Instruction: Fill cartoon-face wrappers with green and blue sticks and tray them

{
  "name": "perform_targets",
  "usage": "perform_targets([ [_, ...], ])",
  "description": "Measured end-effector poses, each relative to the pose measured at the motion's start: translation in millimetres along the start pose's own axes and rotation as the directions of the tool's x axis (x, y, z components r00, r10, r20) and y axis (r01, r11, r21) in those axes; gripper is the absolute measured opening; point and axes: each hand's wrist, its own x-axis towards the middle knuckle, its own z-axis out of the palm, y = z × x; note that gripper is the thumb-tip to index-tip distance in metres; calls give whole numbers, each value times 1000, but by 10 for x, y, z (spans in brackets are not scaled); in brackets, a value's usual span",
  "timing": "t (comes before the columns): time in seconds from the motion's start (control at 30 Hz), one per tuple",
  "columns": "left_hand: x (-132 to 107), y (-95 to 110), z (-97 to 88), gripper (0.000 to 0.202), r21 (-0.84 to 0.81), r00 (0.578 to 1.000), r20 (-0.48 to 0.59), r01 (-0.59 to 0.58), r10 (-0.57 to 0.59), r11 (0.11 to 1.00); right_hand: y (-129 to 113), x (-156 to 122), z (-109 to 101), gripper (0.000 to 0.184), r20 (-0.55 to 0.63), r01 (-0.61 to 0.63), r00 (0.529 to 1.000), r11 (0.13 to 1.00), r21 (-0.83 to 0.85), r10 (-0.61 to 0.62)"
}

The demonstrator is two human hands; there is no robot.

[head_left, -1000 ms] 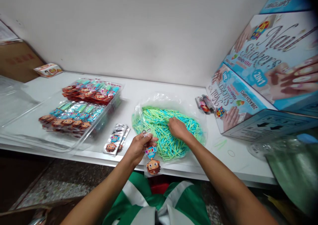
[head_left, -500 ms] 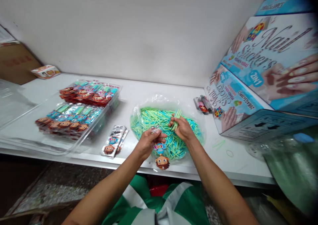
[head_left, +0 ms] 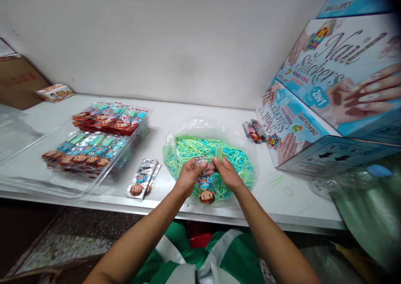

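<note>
The left hand [head_left: 189, 176] pinches a pouch [head_left: 205, 187], the right hand [head_left: 229, 173] pinches sticks [head_left: 218, 153] above the pile [head_left: 184, 148]; tray [head_left: 28, 167] on left, boxes [head_left: 328, 79] on right.

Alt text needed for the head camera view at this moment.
Two bare hands meet over a clear bag of green and blue sticks on a white table: the left hand holds a cartoon-face packet, the right hand pinches a few green sticks at its top. A tray of filled packets lies left, Nail Stickers boxes right.
</note>
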Motion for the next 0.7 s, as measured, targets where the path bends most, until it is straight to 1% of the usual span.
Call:
perform_targets([
  [0.03,5,30,-29,29,70,998,-46,-30,34,997,-37,-19,-80,30,67,39,997,988,-153,-29],
  [0.07,13,57,-53,27,144,991,-102,-69,84,987,-83,-41,-148,28,130,77,991,948,-308,-39],
  [0.1,24,80,-69,26,219,976,-159,-113,150,969,-136,-66,-198,25,184,126,982,882,-453,-46],
  [0.13,36,98,-73,24,293,953,-203,-159,224,943,-191,-92,-227,23,235,180,971,795,-579,-49],
  [0.17,48,110,-67,22,366,929,-222,-202,297,908,-247,-116,-233,22,270,226,962,698,-679,-49],
  [0.23,65,112,-25,18,495,895,-197,-262,401,829,-345,-155,-196,20,308,289,950,517,-806,-50],
  [0.27,71,106,2,17,535,890,-168,-279,424,797,-383,-167,-167,19,316,303,947,453,-839,-49],
  [0.3,76,97,27,17,549,893,-142,-287,426,785,-411,-174,-141,19,320,311,946,411,-857,-49],
  [0.33,80,87,45,16,534,905,-126,-284,407,796,-429,-176,-127,19,323,315,945,390,-865,-47],
  [0.37,83,77,54,16,492,921,-120,-270,371,828,-440,-175,-126,18,324,315,945,383,-868,-42],
  [0.43,89,66,42,21,368,955,-117,-213,272,905,-444,-167,-169,18,320,303,947,399,-865,-27],
  [0.5,88,63,3,27,275,981,-98,-135,168,952,-443,-156,-248,18,317,292,948,432,-854,-13],
  [0.6,67,68,-51,30,223,996,-66,-48,64,974,-467,-135,-351,17,343,300,939,498,-814,-6],
  [0.7,37,70,-65,27,223,997,-63,-21,36,975,-524,-115,-388,16,385,328,923,545,-771,-11],
])
